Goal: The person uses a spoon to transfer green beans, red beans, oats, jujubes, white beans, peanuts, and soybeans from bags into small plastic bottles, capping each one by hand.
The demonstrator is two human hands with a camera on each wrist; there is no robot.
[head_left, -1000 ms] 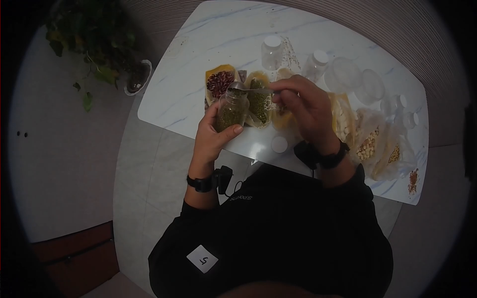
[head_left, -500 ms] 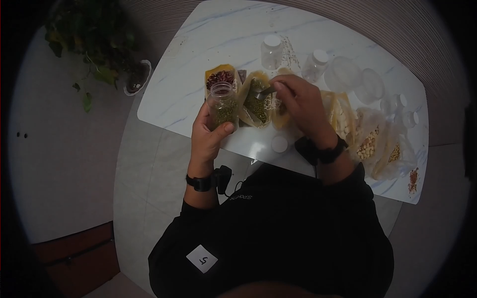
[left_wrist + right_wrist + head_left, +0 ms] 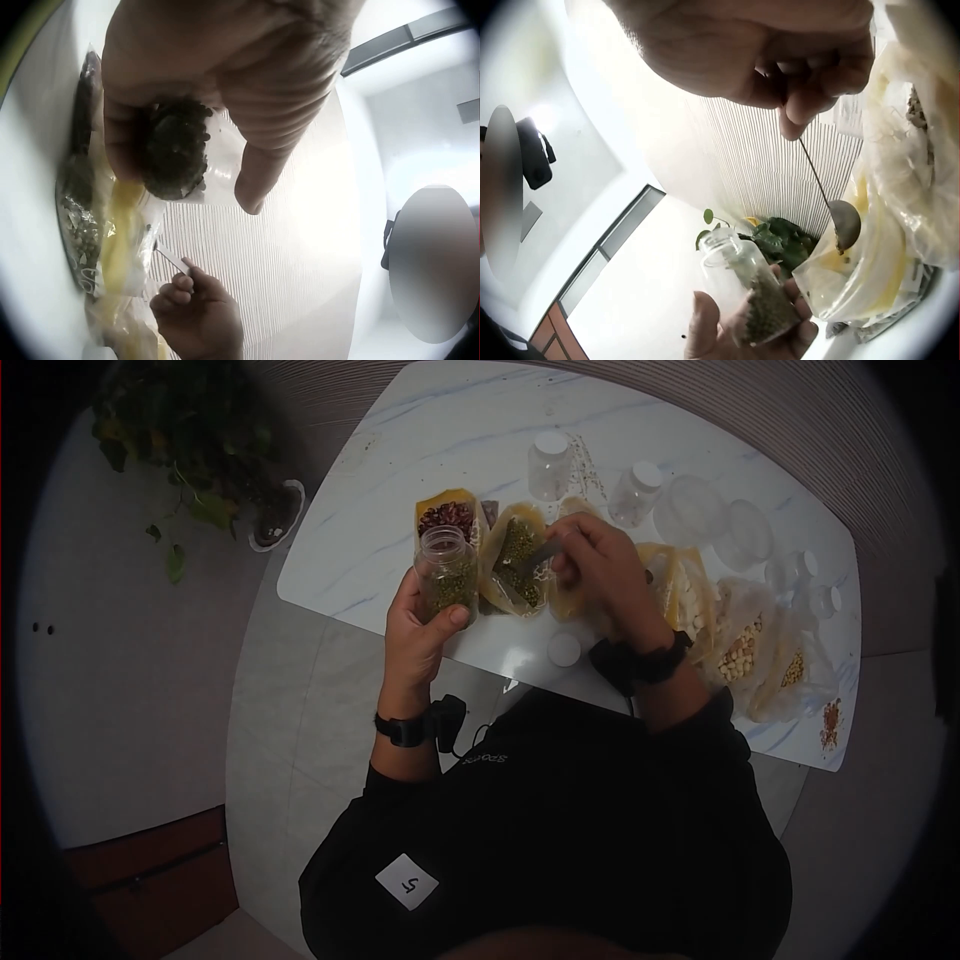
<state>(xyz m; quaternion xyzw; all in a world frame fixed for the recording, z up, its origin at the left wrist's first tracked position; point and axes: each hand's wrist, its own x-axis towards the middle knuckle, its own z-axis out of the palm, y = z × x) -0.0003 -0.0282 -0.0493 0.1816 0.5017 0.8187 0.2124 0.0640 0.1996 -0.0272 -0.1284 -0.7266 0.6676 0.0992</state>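
Note:
My left hand [image 3: 422, 628] grips a clear open-mouthed jar [image 3: 446, 572] partly filled with green beans, its fingers round one side and the thumb on the other. With my right hand [image 3: 612, 575] I pinch the handle of a metal spoon [image 3: 543, 552]. In the right wrist view the spoon's bowl [image 3: 846, 223] hangs at the mouth of a plastic bag [image 3: 829, 281], with a few bits at its tip. The bag of green beans [image 3: 517, 585] lies open between the jar and my right hand.
A bag of dark red beans [image 3: 446, 518] lies behind the jar. Lidded clear jars [image 3: 549, 468] and clear round containers [image 3: 690, 510] stand farther back. More bags [image 3: 740, 650] lie at the right, and a white lid [image 3: 564, 650] near the front edge.
The spoon has moved from above the jar's mouth rightward to the green bean bag, with my right hand. My left hand has shifted slightly left with the jar, still gripping it.

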